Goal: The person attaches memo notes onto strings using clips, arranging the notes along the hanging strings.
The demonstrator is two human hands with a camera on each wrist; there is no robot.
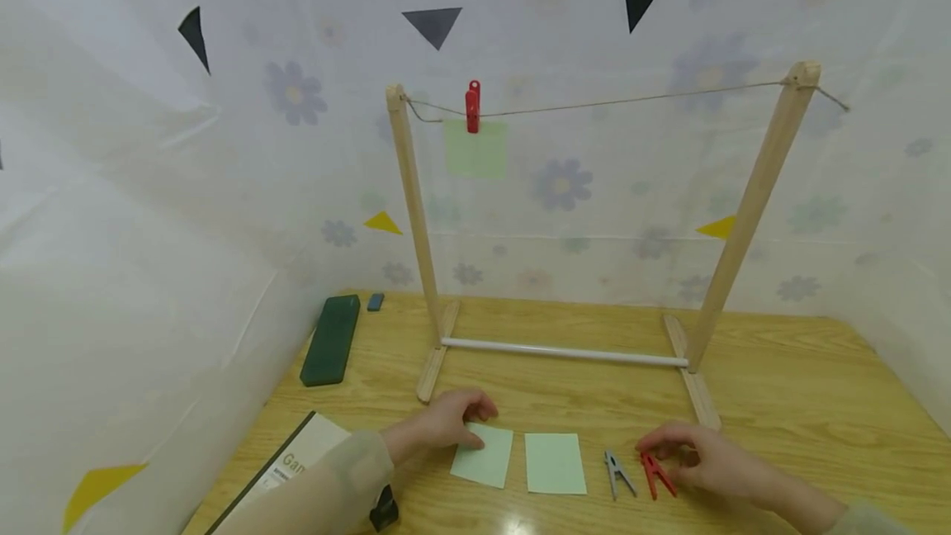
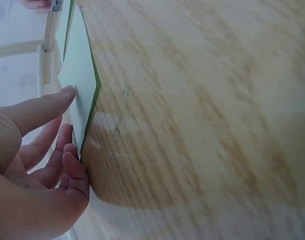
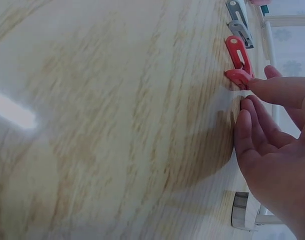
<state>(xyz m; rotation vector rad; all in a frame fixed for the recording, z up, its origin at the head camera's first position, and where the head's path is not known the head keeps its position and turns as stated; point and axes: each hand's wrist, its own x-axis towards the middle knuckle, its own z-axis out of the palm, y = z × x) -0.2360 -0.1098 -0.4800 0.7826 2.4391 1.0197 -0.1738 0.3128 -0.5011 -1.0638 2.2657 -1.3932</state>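
Green paper, edges clear of another sheet, is lying thumb-pressed under my loosely curved left hand; right hand is meeting red clip, hold unclear; notebook is reading "Ga…".

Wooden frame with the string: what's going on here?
A person's left hand has its thumb on one pale green note; a second note lies beside it. Their right hand is at a red clothespin, next to a grey clothespin. A third note hangs from the string by another red clothespin.
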